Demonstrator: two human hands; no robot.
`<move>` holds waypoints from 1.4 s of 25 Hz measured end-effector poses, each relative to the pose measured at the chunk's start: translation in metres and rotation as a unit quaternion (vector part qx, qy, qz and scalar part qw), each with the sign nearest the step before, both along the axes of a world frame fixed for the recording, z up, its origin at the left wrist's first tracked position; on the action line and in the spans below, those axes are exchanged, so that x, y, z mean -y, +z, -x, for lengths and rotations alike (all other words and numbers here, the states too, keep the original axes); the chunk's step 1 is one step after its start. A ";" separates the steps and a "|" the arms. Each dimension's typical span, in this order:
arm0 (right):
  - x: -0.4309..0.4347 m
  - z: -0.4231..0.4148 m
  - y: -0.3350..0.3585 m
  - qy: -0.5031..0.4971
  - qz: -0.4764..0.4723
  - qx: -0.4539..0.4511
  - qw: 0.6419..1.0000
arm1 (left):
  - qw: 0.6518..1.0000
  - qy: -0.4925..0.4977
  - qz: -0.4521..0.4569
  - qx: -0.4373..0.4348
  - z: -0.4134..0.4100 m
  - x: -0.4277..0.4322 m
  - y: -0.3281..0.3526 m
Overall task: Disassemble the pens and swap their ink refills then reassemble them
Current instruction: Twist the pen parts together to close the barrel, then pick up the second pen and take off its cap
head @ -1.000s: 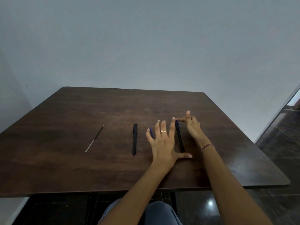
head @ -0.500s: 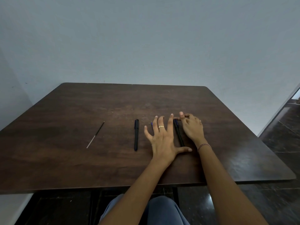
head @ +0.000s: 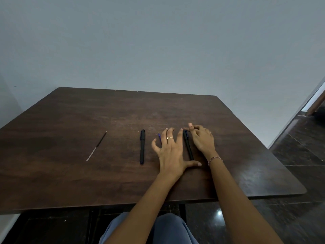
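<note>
Both hands lie low on the table (head: 70, 182), close together, with one black pen (head: 188, 147) between them. The left hand (head: 171, 152) is spread flat, palm down, fingers splayed and gripping nothing; its thumb reaches across just below the pen's near end. The right hand (head: 202, 138) sits just right of that pen with its fingers curled toward the far tip; it seems to touch the tip, but whether it actually pinches it cannot be told.

A blue sliver (head: 159, 137), possibly a refill, shows just beyond the left hand's little-finger side, mostly hidden under the fingers. Left of the left hand lies a second black pen (head: 142, 147), whole as far as can be seen and touched by no one. Well to the left of that rests a loose thin refill (head: 96, 146), dark at its far end and pale at its near end.

Judging by one refill already out, the work appears to be mid-way: a pen body by the hands awaits either opening or refitting. The next move probably calls for lifting the pen between the hands and gripping both ends, which needs a firm pinch on a thin, round body that may roll.

Room is generous: bare wood stretches beyond the hands to the far edge and wall. The table's right edge lies well away from the right hand, and the near edge sits under the forearms.
</note>
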State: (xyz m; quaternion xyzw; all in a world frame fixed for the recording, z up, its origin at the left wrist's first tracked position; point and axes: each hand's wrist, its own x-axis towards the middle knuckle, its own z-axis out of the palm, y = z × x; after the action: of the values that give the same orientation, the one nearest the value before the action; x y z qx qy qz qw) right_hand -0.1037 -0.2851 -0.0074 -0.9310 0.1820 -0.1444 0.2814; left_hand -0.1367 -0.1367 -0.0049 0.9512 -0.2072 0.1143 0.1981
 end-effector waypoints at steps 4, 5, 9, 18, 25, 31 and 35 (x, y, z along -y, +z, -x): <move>0.000 0.001 0.001 -0.006 -0.014 0.011 1.000 | 1.000 -0.001 0.003 -0.001 0.002 0.000 0.002; -0.001 0.001 0.001 -0.006 -0.016 0.016 1.000 | 1.000 -0.001 0.004 0.001 0.002 -0.001 0.002; 0.000 0.001 0.000 -0.008 -0.027 0.031 0.999 | 1.000 -0.002 0.016 0.014 0.003 -0.001 0.001; 0.003 0.000 0.000 -0.030 -0.175 0.089 0.980 | 0.974 0.112 0.141 0.137 -0.021 -0.054 0.016; -0.002 -0.004 0.022 -0.084 -0.310 0.180 0.930 | 0.997 0.065 0.047 0.019 -0.047 -0.121 0.002; -0.101 -0.036 0.046 -0.061 -0.183 0.115 0.974 | 0.968 -0.091 0.195 -0.130 -0.047 -0.140 -0.003; -0.152 -0.045 0.034 0.030 0.027 -0.013 0.999 | 0.954 -0.153 0.196 -0.168 -0.045 -0.145 0.000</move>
State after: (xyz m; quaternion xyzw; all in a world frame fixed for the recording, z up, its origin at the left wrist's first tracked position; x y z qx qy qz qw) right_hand -0.0583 -0.1329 0.0264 -0.9451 0.1540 -0.1286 0.2578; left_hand -0.0917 0.0080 -0.0048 0.8562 -0.2879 -0.0401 0.4272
